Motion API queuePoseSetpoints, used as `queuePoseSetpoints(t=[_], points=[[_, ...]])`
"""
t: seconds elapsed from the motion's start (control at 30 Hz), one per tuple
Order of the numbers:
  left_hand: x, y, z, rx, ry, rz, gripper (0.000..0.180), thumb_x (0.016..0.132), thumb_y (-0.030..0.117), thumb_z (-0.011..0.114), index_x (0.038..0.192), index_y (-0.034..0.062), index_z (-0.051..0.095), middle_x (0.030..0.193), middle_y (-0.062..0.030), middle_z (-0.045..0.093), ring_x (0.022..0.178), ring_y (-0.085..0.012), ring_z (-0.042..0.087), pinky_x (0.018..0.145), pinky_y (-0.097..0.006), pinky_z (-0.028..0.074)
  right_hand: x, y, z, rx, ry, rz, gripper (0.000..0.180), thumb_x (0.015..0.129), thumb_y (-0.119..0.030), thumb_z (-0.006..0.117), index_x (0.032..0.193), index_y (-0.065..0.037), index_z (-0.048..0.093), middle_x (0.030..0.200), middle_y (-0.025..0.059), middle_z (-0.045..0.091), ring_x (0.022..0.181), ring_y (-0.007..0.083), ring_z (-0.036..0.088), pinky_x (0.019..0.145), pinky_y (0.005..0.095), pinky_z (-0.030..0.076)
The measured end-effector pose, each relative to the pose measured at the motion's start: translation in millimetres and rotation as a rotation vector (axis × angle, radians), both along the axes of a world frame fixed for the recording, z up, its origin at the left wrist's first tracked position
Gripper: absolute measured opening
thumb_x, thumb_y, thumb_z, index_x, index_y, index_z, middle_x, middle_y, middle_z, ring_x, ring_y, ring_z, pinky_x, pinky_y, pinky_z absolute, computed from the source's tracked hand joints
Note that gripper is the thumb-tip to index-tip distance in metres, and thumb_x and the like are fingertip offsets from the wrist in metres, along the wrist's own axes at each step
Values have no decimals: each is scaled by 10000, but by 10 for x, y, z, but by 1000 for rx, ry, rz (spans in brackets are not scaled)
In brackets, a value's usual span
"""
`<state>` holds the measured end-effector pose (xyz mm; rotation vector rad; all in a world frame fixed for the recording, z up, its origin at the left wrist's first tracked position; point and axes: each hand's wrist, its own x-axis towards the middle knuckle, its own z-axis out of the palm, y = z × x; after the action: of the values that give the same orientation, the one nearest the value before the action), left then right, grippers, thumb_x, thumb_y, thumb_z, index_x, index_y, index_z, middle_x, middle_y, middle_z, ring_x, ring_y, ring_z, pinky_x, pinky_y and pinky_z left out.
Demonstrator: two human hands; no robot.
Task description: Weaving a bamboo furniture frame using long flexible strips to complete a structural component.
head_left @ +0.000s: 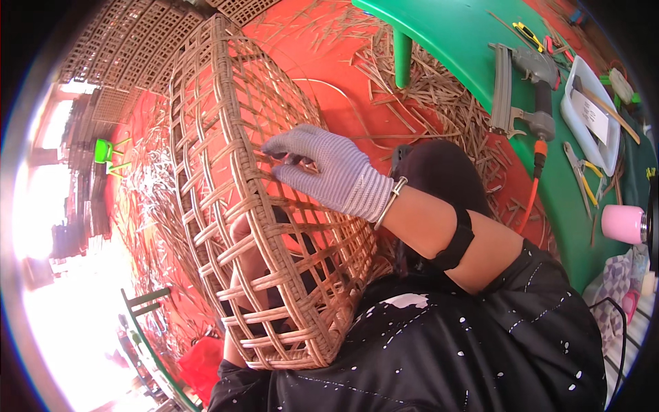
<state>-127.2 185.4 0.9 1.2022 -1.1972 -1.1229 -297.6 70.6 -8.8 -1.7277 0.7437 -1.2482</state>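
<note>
A large open-weave wicker basket [264, 240] of brown strips stands tilted on my lap, its braided edge running up the middle of the view. My right hand [326, 168], in a pale lilac knitted glove, is at this edge. Its fingers and thumb are bent around strands of the weave, with a small gap behind the fingertips. My left hand [240, 230] and forearm show through the lattice on the basket's left part. The strips cover most of the left fingers, so their grip is hidden.
At right, a green table [446, 41] bears a pneumatic stapler [539, 89] with an orange hose, a white tray [590, 117], pliers [583, 178] and a pink cup [623, 224]. Loose strips [439, 89] litter the red floor. Woven panels [123, 44] stand at upper left, near a small green stool [104, 151].
</note>
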Motion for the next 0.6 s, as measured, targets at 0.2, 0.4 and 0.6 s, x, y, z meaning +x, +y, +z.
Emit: queuePoseSetpoints(t=[0.2,0.4,0.6], points=[[-41,-147,-12,-104,-97,-9,246,891,166,534,1039,-20,597,917,-103,654,801,-171,619,693,-333,511,-36,22,86,-11,4,-54,217,789,-213,665,961,-87,630,839,88,586,736,216,611,681,315,501],[49,-239,93,-243,-314,38,233,895,144,532,1052,-18,591,918,-98,653,799,-163,619,686,-326,514,109,1,54,-87,5,-60,184,801,-170,651,950,-62,633,839,89,594,718,210,607,647,297,491],[116,-276,169,-309,-443,28,222,899,121,529,1065,-16,584,920,-93,652,797,-155,620,678,-320,517,140,70,175,-15,17,-75,188,791,-73,648,976,-47,631,889,97,594,740,179,612,667,268,490]])
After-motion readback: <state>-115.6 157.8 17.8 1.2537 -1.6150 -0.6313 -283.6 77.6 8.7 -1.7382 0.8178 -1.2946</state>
